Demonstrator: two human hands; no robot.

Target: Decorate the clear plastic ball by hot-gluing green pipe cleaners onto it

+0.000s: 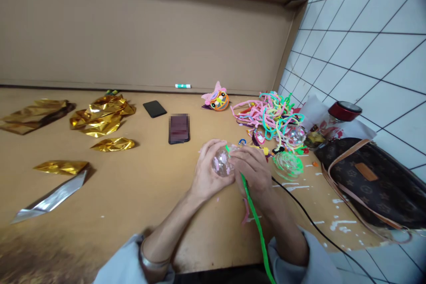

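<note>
A clear plastic ball (221, 163) with pink patches sits in my left hand (207, 173), whose fingers curl round its left side. My right hand (254, 171) is at the ball's right side, fingers bent and pressed together over a green fuzzy strip (254, 213). One short end of the strip shows at the top of the ball; the rest hangs down towards my lap. The right fingertips are partly hidden.
Colourful fuzzy strips (266, 115) lie heaped at the right, near a green-lined ball (288, 164), a red-lidded jar (339, 117) and a brown bag (372, 177). Behind stands a decorated ball (218, 99). Two phones (155, 108) and gold foil (103, 115) lie left.
</note>
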